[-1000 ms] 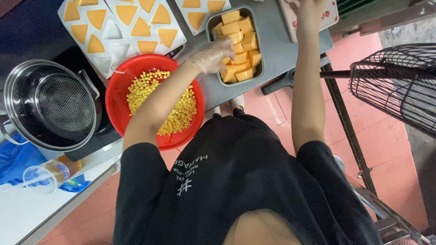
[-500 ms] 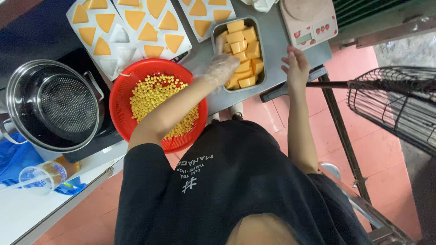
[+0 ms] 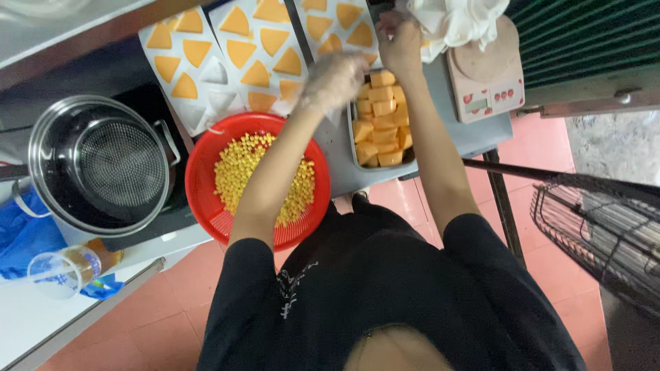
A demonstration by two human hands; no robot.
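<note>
A steel pot (image 3: 103, 165) sits at the counter's (image 3: 474, 134) left end, beside a red basket of corn (image 3: 258, 182). The gloved left hand (image 3: 335, 81) hovers over the metal tray of orange cubes (image 3: 381, 120), its grip loosely apart. The bare right hand (image 3: 399, 42) pinches a white cloth (image 3: 457, 20) near the pink scale (image 3: 487, 75).

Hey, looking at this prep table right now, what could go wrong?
The red basket of yellow kernels seems to overhang the table edge under the left forearm; a nudge might tip it. The left hand, in a thin clear glove, hovers by the metal tray of orange cubes, also near the edge. The right hand works beside a loose white cloth.
</note>
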